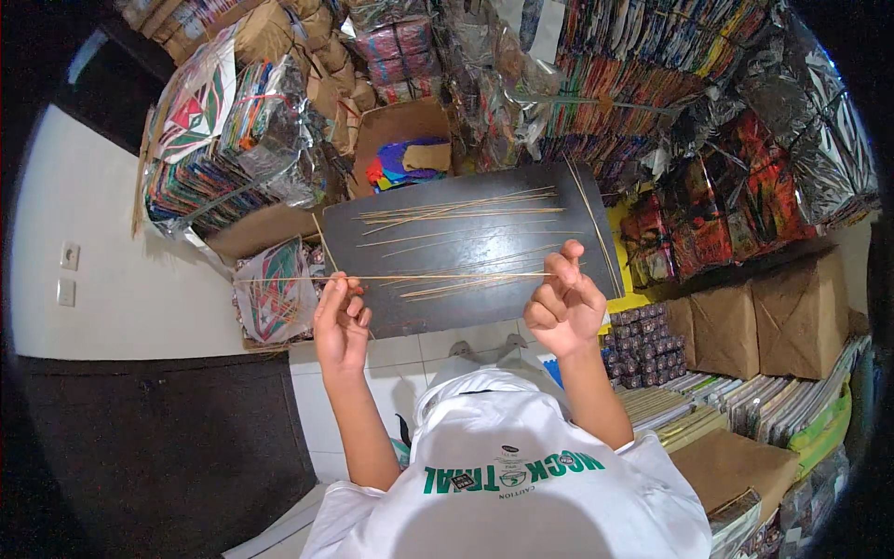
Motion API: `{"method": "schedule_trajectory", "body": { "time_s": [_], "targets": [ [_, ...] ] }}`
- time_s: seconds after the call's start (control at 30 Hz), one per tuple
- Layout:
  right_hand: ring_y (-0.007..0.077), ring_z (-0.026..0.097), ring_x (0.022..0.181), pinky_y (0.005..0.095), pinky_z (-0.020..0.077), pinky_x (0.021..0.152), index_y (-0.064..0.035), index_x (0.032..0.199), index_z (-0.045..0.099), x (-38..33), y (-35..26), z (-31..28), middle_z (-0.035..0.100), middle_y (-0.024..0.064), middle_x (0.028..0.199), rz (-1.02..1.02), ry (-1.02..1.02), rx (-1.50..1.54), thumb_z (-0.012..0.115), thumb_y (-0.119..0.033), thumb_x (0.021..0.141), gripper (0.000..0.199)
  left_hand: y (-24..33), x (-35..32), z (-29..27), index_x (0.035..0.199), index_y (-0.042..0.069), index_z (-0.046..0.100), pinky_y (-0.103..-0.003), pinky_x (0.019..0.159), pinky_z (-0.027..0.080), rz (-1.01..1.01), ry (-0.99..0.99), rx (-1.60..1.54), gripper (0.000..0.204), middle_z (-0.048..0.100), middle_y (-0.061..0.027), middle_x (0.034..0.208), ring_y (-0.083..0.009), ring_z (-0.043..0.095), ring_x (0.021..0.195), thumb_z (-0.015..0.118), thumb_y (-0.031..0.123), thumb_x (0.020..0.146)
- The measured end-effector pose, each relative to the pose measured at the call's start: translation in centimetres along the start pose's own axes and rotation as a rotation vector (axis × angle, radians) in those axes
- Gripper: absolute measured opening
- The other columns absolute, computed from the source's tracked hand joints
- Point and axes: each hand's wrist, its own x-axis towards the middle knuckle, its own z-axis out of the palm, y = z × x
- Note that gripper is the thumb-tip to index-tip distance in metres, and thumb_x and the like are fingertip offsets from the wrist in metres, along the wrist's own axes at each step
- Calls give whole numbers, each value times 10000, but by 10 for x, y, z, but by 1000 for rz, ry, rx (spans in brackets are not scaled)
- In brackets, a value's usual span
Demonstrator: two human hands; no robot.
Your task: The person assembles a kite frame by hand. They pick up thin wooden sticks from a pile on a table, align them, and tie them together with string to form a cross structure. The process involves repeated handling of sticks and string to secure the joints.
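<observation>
A long, thin, pale-brown stick [447,277] stretches sideways between my hands above a dark table [419,316]. Thumb and fingertips of my left hand [342,326] pinch it, and its left end juts out past them. My right hand [568,307], palm turned up, has its fingers closed around the other end. Beneath and beyond the held stick, several similar loose sticks [456,214] lie on the tabletop, roughly parallel. Another stick [325,242] runs slantwise along the table's left edge, and a few more [596,224] lie near the right edge.
Tied stacks of folded colourful sheets [223,140] stand at the back left. An open cardboard box [400,126] with coloured pieces sits behind the table. At right are wrapped brown parcels [801,312] and a pile of small dark items [643,345]. A white wall [121,242] borders the left.
</observation>
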Motion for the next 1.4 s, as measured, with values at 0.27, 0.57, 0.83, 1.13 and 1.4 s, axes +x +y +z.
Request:
{"method": "schedule_trajectory", "body": {
  "time_s": [0.27,0.57,0.83,1.13,1.4],
  "targets": [
    [79,300,467,243,269,463,-189,1222,517,1,3,1,583,-22,963,15,3,14,446,-90,1002,252,0,0,-1,1121,88,593,-235,527,394,-11,7,-17,172,650,-24,948,-57,481,637,616,130,956],
    [83,290,471,247,257,460,-180,1246,531,4,7,-1,587,-24,978,79,-10,164,450,-108,1002,267,0,1,-2,1108,95,601,-234,527,384,-61,-28,-43,165,656,-13,935,-52,476,625,623,140,952],
    [88,292,475,251,251,465,-179,1242,540,4,11,-1,582,-33,972,100,-64,226,499,-126,977,273,4,2,-2,1096,96,601,-232,527,394,-66,-63,-41,138,647,-18,942,-53,488,640,602,136,964],
    [87,297,475,249,255,469,-175,1248,535,0,8,4,583,-23,972,111,-71,227,507,-126,973,281,7,0,-4,1111,95,584,-234,533,401,-68,-38,-54,141,643,-16,951,-58,503,665,588,131,975],
    [91,322,483,253,270,479,-173,1264,528,-3,9,2,587,-11,985,121,-86,187,476,-112,984,291,5,-1,-5,1101,103,588,-231,529,387,-55,-51,-40,139,642,-3,943,-53,503,667,600,140,967]
  ]
}}
